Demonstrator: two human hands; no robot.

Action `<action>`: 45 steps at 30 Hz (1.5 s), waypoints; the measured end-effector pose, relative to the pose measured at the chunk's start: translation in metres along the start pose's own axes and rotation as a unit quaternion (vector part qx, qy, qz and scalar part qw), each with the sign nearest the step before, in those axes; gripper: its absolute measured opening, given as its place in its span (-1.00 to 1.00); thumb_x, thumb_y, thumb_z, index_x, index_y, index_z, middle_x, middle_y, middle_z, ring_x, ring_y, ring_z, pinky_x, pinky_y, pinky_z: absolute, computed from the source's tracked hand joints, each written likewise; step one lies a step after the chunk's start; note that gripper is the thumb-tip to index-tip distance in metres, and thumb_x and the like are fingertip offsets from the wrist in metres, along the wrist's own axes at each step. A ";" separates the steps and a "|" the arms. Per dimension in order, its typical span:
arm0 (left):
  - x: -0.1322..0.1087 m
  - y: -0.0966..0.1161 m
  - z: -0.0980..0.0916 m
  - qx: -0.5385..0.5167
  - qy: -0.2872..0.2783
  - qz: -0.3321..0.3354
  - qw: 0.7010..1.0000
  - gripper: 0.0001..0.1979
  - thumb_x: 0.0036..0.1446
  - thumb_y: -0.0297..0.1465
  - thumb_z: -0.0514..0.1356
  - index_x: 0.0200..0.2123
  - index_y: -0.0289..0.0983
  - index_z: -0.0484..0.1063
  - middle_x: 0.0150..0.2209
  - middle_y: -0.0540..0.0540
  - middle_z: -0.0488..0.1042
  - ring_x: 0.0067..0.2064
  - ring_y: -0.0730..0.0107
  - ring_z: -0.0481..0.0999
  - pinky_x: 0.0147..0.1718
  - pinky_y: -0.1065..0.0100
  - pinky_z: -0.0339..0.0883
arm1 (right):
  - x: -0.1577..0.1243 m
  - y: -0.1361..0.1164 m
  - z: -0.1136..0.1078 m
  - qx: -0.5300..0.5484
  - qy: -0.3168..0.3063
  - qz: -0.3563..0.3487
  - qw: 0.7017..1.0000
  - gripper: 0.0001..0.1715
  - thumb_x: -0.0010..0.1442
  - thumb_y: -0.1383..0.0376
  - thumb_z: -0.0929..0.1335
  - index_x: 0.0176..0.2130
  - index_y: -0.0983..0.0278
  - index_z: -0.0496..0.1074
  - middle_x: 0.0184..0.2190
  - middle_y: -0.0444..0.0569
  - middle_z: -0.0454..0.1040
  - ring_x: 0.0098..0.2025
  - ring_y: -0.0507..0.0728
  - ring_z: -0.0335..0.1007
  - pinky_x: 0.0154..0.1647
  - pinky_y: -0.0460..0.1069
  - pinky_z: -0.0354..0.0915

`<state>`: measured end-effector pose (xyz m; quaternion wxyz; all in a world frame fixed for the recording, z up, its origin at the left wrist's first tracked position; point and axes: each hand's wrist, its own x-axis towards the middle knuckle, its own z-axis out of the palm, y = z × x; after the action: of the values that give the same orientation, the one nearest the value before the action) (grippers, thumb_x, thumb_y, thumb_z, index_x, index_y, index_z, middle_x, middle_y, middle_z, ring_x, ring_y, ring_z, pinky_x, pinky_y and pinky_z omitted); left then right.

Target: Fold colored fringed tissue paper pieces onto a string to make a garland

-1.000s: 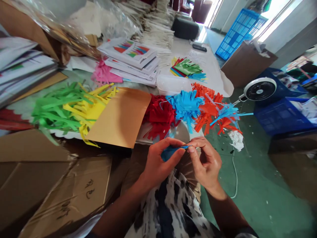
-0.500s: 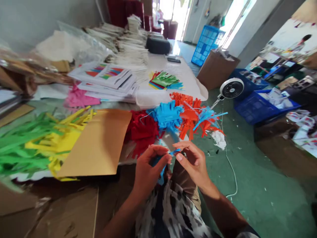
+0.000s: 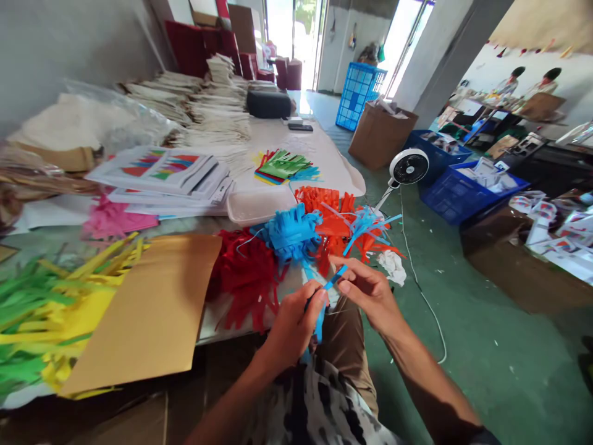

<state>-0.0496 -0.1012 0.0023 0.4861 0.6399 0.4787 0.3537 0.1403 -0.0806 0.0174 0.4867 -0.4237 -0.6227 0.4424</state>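
My left hand [image 3: 296, 318] is closed, thumb and forefinger pinching a narrow blue paper strip [image 3: 335, 277]. My right hand [image 3: 370, 293] curls around the strip's upper end with thumb and forefinger. More blue paper [image 3: 319, 324] hangs below my left hand, over my lap. Just beyond my hands, on the table, lie a fringed blue paper bundle [image 3: 291, 232], a dark red one [image 3: 250, 278] and orange fringed paper [image 3: 333, 222]. A thin light blue fringed piece [image 3: 365, 225] rests on the orange. What my left palm encloses is hidden.
Yellow strips [image 3: 99, 309], green strips [image 3: 28, 309] and a brown card [image 3: 148, 315] lie at left. Behind are printed sheets [image 3: 162, 167], a clear plastic tray [image 3: 259, 204] and a small multicoloured fringed bundle [image 3: 285, 165]. A white fan [image 3: 409, 167] stands at right.
The view has shifted, showing more of the room at right. My hands have moved slightly farther apart, and a longer piece of the blue strip shows between them.
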 end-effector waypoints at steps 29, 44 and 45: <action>-0.008 -0.061 -0.118 0.555 0.116 0.107 0.817 -0.86 0.34 -0.52 0.22 -0.15 -0.32 0.60 -0.12 -0.24 0.59 -0.01 0.04 0.49 -0.08 0.10 0.38 | 0.059 0.051 0.079 -0.455 -0.149 -0.340 0.809 -0.74 0.45 0.27 0.34 -0.01 0.18 0.63 -0.09 0.03 0.62 -0.12 0.18 0.46 -0.13 0.10 0.26; 0.000 -0.061 -0.123 0.535 0.155 0.136 0.819 -0.85 0.39 -0.48 0.18 -0.21 -0.30 0.56 -0.20 -0.21 0.58 -0.09 0.10 0.50 -0.12 0.14 0.32 | 0.078 0.043 0.120 -0.511 -0.152 -0.317 0.784 -0.73 0.47 0.28 0.31 -0.12 0.16 0.64 -0.17 0.01 0.57 -0.15 0.19 0.33 -0.15 0.13 0.07; -0.002 -0.059 -0.124 0.528 0.159 0.138 0.822 -0.84 0.40 -0.46 0.17 -0.22 -0.29 0.56 -0.21 -0.20 0.58 -0.11 0.13 0.51 -0.11 0.16 0.33 | 0.078 0.043 0.121 -0.509 -0.150 -0.322 0.784 -0.74 0.45 0.29 0.32 -0.14 0.16 0.64 -0.19 0.00 0.57 -0.16 0.19 0.33 -0.15 0.13 0.07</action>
<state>-0.1798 -0.0644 -0.0196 -0.0632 0.7928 0.5699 0.2068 0.0131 -0.0115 -0.0226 0.2147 -0.3132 -0.9230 -0.0627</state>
